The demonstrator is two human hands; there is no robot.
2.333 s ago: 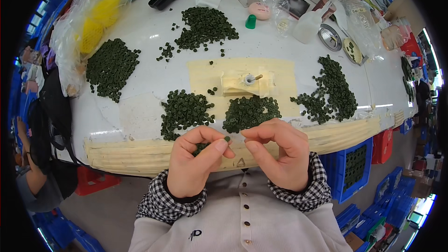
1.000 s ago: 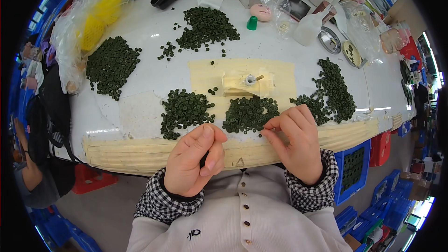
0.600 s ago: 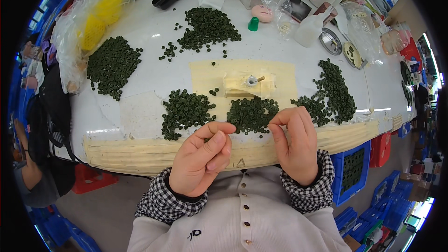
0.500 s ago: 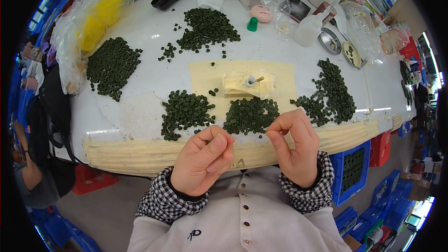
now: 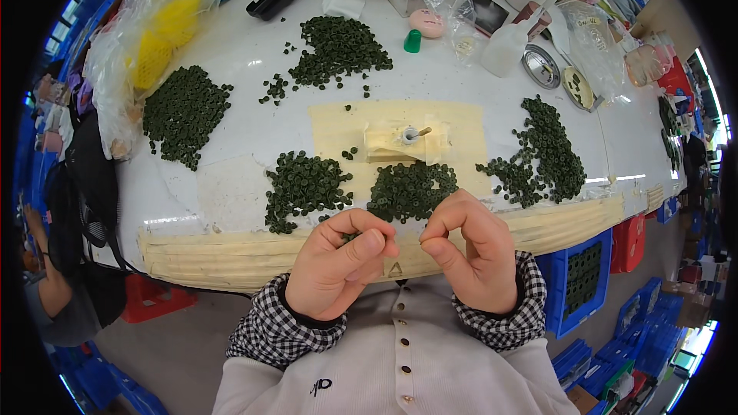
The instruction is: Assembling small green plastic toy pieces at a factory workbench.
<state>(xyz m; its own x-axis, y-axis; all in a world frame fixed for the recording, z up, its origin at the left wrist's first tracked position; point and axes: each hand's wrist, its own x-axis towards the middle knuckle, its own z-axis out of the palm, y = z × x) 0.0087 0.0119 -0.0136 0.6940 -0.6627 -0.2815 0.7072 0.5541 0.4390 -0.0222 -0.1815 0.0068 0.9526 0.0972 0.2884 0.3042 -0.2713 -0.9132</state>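
Observation:
Just above the padded near edge of the table, my left hand (image 5: 334, 265) is closed, with bits of dark green showing between its curled fingers and thumb. My right hand (image 5: 477, 257) faces it in a pinch, thumb tip against forefinger; whatever it holds is too small to make out. A narrow gap separates the two sets of fingertips. Behind them lie a middle pile of small round dark green parts (image 5: 407, 190) and a left pile of similar parts (image 5: 304, 187). A small fixture with an upright pin (image 5: 415, 135) is taped down beyond the middle pile.
More dark green piles lie at the far middle (image 5: 338, 50), far left (image 5: 184, 115) and right (image 5: 550, 146). A plastic bag with yellow netting (image 5: 165, 31) stands at left. A white bottle (image 5: 507, 46) and round tins (image 5: 541, 67) are at back right. Below right sits a blue crate (image 5: 557, 311).
My right hand has moved left, toward my left hand, which has shifted slightly right. The gap between their fingertips has narrowed. Dark green now shows inside my left hand's fingers.

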